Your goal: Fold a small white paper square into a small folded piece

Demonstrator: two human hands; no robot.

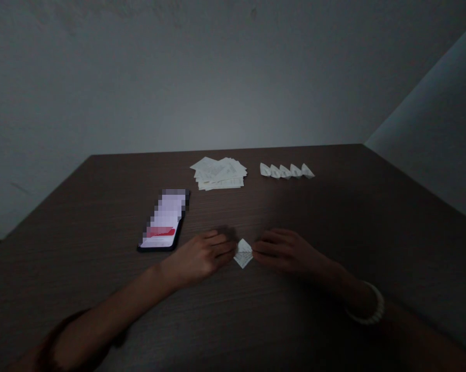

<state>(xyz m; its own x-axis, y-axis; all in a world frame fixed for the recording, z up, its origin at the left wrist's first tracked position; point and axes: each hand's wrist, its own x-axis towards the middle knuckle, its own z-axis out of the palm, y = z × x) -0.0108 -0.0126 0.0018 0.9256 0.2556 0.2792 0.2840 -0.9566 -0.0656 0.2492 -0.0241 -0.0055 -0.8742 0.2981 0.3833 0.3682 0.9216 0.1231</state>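
Observation:
A small piece of white paper (pixel 243 254) with faint print lies near the front middle of the table, a crease running across it and its corners pointing up and down. My left hand (pixel 210 252) closes on its left corner, fingers together. From the other side, my right hand (pixel 285 250) pinches the right corner. The fingertips hide both side corners. Further back to the right stands a row of several folded paper pieces (pixel 285 171), and left of that row lies a loose stack of printed paper sheets (pixel 219 174).
A phone (pixel 165 219) with a lit, blurred screen lies left of my left hand. The dark wooden table (pixel 101 206) meets a grey wall (pixel 217 77) at the back. Another wall (pixel 442 129) rises along the right side. A white beaded bracelet (pixel 378 305) circles my right wrist.

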